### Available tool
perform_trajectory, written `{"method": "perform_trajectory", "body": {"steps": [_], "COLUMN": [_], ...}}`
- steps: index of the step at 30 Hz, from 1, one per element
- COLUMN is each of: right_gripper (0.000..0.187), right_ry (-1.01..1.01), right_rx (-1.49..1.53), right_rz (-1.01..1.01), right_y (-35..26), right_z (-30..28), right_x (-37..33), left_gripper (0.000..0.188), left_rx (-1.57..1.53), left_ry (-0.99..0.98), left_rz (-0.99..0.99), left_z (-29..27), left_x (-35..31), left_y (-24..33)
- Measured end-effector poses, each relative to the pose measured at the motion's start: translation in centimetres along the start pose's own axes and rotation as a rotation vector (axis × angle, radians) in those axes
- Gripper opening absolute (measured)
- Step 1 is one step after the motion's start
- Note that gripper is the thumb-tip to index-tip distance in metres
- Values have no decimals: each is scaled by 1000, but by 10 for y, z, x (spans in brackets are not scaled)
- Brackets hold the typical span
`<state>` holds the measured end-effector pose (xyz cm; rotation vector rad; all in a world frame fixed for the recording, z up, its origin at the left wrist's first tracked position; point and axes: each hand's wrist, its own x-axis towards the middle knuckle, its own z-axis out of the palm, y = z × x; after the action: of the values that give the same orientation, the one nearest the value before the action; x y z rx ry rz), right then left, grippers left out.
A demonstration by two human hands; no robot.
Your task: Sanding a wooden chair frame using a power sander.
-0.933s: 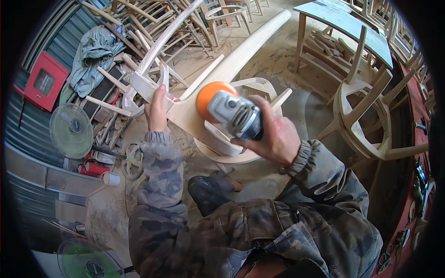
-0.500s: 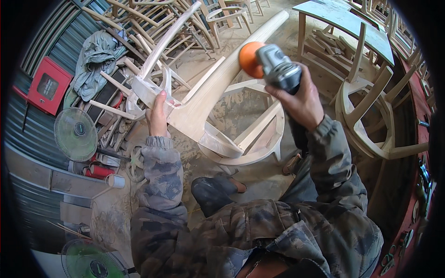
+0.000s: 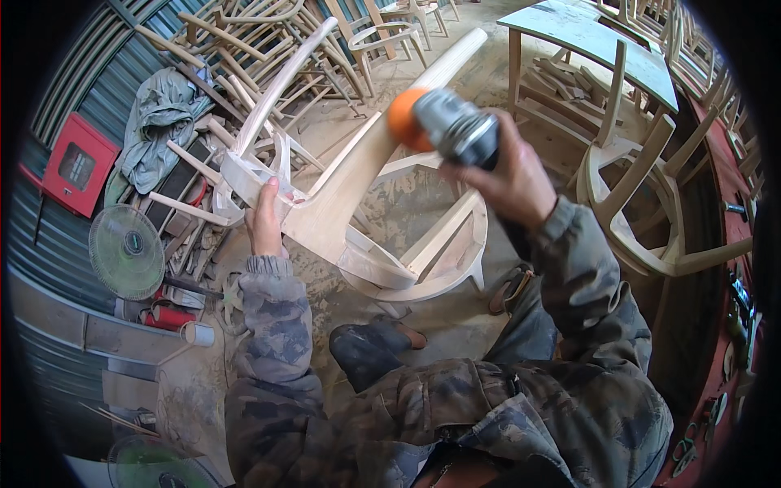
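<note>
My right hand (image 3: 521, 175) is wrapped round the dark body of a grey power sander (image 3: 460, 122). The sander's round orange pad (image 3: 404, 119) is against or just over the long pale leg of an unfinished wooden chair frame (image 3: 321, 220); contact is hard to tell. My left hand (image 3: 264, 220) grips the frame at a joint, thumb on top, fingers partly hidden behind it. Below the frame is a rounded wooden ring with short legs (image 3: 374, 289); whether the two are joined I cannot tell.
Chair frames (image 3: 244, 41) are piled at the far left, near a grey cloth (image 3: 163, 114) and a red box (image 3: 79, 165). A standing fan (image 3: 126, 252) is at left. Rightward stand another chair frame (image 3: 610, 211) and a pale-topped table (image 3: 586, 41) over wood offcuts.
My right hand has moved the sander left and slightly down along the leg, toward the joint. My left hand keeps its grip on the frame. The whole view has shifted slightly.
</note>
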<state>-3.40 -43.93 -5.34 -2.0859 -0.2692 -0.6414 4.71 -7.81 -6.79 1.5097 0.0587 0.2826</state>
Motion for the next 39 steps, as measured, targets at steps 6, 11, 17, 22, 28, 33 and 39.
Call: {"method": "perform_trajectory", "body": {"steps": [6,11,17,22,28,33,39], "right_gripper": [86,85,86,85,76,74,87], "right_ry": [103,-107,-318,-89,88,68,-220], "right_rx": [12,-15,-137,-132,-76,-50,-197], "right_rz": [203,-7,-80,-93,212,97,-58], "right_y": [9,-39,-71,-36,-9,-36,-86], "right_z": [-3,34,50,11,-5,10,40], "right_x": [18,-33,-43,-8,25,1,-42], "left_gripper": [41,38,40,41,44,74,80], "left_rx": [-23,14,34,20,-23,-44,-6], "left_ry": [49,65,39,51,32,22,171], "left_rz": [52,129,158,166,155,211,242], "left_z": [3,9,7,8,0,1,18], "left_x": [-5,0,-3,-8,-3,0,-16], "left_y": [8,4,6,3,-11,-25,-8]}}
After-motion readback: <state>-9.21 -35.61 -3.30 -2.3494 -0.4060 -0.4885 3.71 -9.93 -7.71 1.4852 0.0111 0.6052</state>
